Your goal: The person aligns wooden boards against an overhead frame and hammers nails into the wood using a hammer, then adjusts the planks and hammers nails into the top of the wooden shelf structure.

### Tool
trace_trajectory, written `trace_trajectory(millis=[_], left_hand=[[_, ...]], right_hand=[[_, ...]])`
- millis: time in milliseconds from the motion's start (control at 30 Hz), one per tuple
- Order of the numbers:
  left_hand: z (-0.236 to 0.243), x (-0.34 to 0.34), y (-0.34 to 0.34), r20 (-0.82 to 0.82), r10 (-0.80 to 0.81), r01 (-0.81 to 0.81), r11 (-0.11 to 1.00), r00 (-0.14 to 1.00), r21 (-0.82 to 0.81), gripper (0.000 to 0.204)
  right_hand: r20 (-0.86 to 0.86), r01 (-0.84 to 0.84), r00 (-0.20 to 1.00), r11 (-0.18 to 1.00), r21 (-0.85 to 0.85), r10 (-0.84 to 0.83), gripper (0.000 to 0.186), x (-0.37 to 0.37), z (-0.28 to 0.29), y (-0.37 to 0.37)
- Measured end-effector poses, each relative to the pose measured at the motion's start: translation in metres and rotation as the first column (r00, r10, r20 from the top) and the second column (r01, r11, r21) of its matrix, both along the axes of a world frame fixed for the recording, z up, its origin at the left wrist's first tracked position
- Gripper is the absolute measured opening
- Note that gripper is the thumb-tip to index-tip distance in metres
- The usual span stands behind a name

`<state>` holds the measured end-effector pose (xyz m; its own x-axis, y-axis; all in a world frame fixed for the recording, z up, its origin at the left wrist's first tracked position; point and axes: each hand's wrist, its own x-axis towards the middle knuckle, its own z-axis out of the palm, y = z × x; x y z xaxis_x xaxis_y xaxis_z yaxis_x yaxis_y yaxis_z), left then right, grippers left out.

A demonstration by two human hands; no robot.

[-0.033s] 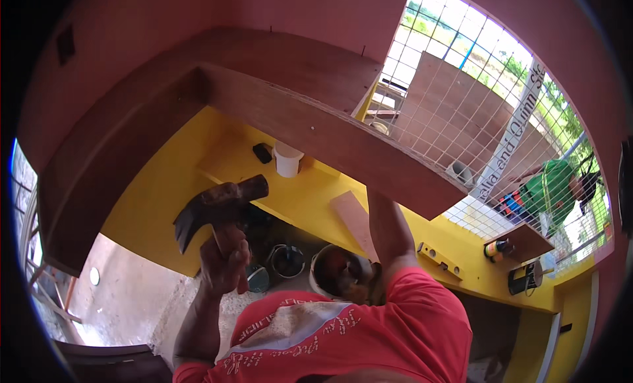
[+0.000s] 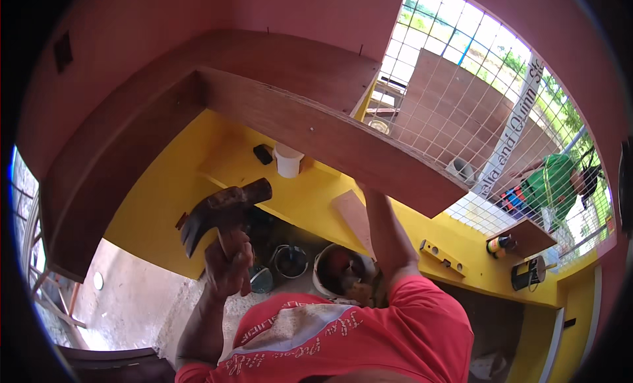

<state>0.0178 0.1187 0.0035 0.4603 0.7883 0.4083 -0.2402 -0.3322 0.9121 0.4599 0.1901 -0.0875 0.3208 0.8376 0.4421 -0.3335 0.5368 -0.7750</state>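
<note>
Nearest is the person's red shirt (image 2: 297, 337), spread across the lower edge. From its left sleeve the forearm rises to the left hand (image 2: 227, 267), whose fingers are wrapped around the handle of a claw hammer (image 2: 227, 199); the hammer is raised, its head above the fist, claw to the left and striking face to the right. The right forearm (image 2: 389, 241) reaches up and passes behind a long brown wooden board (image 2: 336, 132), which covers the right hand, so whether that hand is wide or gripping cannot be told. The board slants from upper left to lower right, its left end meeting a curved brown panel (image 2: 125, 165). Below and beyond the board runs a yellow surface (image 2: 323, 191). On it are a white tub (image 2: 288, 164) with a dark block (image 2: 262, 153) just beside it, a loose strip of wood (image 2: 353, 215) near the right forearm, a yellow spirit level (image 2: 442, 258), and farther right a dark bottle (image 2: 501, 245) and a dark can (image 2: 525, 275). Under the surface, buckets (image 2: 289, 261) stand in shadow. Farther off, a wire mesh (image 2: 428, 142) fills the opening; beyond it are a brown sheet (image 2: 455, 86) and a person in green (image 2: 559, 182).
</note>
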Motion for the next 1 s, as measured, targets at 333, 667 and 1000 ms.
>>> trace_trajectory(millis=[333,667,1000], left_hand=[[-0.006,0.083,-0.008,-0.136,-0.393,0.414,0.888,0.909,0.202,0.034],[0.051,0.152,0.082,0.281,-0.174,0.289,0.849,0.944,-0.442,0.07],[0.059,0.182,0.089,0.58,-0.192,0.438,0.84,0.792,-0.32,0.049]], right_hand=[[-0.226,0.072,0.968,0.981,-0.179,-0.112,0.078,-0.306,0.016,-0.181],[-0.064,0.267,0.938,0.83,-0.489,-0.34,0.028,-0.178,-0.034,-0.275],[-0.208,0.368,0.836,0.8,-0.473,-0.508,0.035,-0.049,0.005,-0.221]])
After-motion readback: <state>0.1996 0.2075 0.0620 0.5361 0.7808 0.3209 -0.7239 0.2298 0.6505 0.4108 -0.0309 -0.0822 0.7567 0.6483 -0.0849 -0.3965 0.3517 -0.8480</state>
